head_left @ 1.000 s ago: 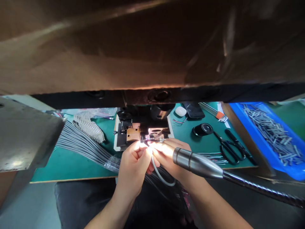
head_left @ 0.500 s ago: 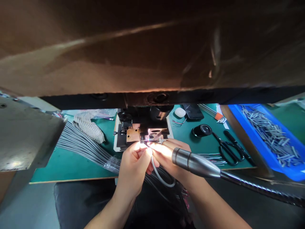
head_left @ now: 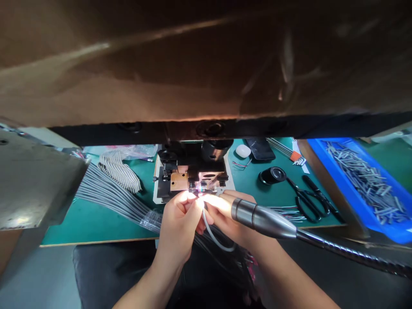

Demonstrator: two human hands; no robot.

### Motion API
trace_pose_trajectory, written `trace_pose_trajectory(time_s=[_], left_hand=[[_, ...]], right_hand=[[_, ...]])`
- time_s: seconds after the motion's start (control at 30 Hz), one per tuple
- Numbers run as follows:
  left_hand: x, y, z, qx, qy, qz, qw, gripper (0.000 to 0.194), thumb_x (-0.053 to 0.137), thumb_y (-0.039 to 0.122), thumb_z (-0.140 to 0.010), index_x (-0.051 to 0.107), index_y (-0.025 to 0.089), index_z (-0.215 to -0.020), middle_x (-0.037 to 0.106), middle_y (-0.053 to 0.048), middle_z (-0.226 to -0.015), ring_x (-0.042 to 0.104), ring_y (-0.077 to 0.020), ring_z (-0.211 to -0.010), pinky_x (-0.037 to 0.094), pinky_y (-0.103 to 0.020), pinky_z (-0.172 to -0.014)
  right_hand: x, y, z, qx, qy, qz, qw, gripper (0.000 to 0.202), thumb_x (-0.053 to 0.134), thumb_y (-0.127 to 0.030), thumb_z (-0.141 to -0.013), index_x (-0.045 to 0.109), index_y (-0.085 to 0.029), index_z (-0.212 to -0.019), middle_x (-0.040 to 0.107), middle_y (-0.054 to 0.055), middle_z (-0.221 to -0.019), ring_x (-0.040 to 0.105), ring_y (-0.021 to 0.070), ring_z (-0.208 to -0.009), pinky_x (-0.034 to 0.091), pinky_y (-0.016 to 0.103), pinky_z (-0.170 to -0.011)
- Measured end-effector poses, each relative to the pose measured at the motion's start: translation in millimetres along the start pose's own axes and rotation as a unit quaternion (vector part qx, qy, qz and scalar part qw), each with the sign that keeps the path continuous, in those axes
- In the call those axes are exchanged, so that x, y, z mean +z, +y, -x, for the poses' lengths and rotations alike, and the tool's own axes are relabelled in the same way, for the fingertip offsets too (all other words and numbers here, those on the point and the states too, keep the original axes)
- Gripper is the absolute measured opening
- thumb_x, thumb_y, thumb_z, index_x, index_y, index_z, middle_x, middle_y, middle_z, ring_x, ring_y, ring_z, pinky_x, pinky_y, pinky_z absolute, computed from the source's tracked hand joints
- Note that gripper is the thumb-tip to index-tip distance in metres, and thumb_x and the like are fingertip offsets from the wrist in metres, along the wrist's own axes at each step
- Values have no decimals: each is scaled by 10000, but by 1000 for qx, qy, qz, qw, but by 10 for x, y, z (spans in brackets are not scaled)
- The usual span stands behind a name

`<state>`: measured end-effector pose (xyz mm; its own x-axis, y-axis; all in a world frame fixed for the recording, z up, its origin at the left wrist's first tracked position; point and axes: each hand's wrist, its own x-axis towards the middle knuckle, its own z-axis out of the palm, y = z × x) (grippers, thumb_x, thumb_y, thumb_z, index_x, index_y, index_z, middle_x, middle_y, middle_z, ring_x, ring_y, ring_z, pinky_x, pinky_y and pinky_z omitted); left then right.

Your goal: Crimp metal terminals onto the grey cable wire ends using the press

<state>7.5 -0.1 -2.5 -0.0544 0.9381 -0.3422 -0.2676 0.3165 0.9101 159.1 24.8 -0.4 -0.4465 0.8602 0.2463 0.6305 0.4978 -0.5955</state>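
My left hand (head_left: 178, 225) pinches a grey cable (head_left: 210, 235) near its end, thumb and forefinger closed on it. From there the cable loops down below my hands. My right hand (head_left: 227, 216) meets it from the right, its fingers closed at the same cable end. Thin coloured wires (head_left: 200, 189) show at the brightly lit fingertips, against the front of a black crimping machine (head_left: 179, 182). Glare blurs the exact contact there. A metal gooseneck lamp (head_left: 273, 222) covers part of my right hand.
Bundled grey cables (head_left: 109, 193) lie left on the green mat (head_left: 93, 231). To the right are black scissors (head_left: 310, 201), a magnifier loupe (head_left: 272, 175), a phone (head_left: 260, 149) and a blue tray (head_left: 349, 171) of small grey tubes. The brown machine housing (head_left: 193, 86) hangs overhead.
Both hands stay at the machine front, still closed at the cable end. My fingertips have shifted very slightly, and more of the coloured wires shows. The view has moved a little.
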Motion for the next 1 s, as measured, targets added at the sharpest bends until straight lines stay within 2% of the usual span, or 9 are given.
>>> trace_pose_trajectory(time_s=[0.17,0.43,0.63,0.77,0.83,1.0], left_hand=[[-1,-1,2,1,-2,5,1000,189,573,220,-887,580,168,-706,667,-4,-585,507,-78,-450,390,-171,-447],[11,-2,7,2,-5,10,1000,190,578,229,-894,577,168,-714,666,1,-581,510,-78,-449,385,-166,-439],[8,2,16,2,-4,7,1000,192,575,232,-896,578,170,-714,665,-3,-580,515,-83,-454,386,-170,-440],[10,1,12,3,-5,4,1000,197,577,240,-890,580,167,-706,666,-13,-586,521,-87,-458,387,-177,-444],[14,-2,7,3,-5,3,1000,197,579,241,-885,582,166,-703,665,-16,-585,521,-88,-458,388,-179,-446],[14,-20,3,6,-5,2,1000,209,576,235,-893,558,172,-695,664,-5,-586,515,-84,-456,389,-177,-450]], right_hand=[[18,26,-10,1,9,-38,999,208,555,-248,-981,733,-218,-880,651,6,-690,591,143,-645,448,274,-627],[22,38,1,10,11,-56,998,211,583,-280,-976,733,-216,-843,708,26,-762,647,162,-723,490,292,-691],[18,31,-1,5,11,-42,999,196,578,-260,-972,736,-209,-867,690,21,-729,639,161,-706,498,290,-672],[16,32,7,1,13,-34,999,252,569,-252,-970,699,-208,-758,675,22,-697,636,160,-702,506,288,-674],[10,29,10,-1,16,-32,999,294,568,-261,-972,666,-205,-701,658,21,-672,621,155,-672,498,283,-648],[3,10,10,8,7,-26,1000,299,553,-303,-990,685,-200,-742,606,8,-624,559,137,-592,452,263,-561]])
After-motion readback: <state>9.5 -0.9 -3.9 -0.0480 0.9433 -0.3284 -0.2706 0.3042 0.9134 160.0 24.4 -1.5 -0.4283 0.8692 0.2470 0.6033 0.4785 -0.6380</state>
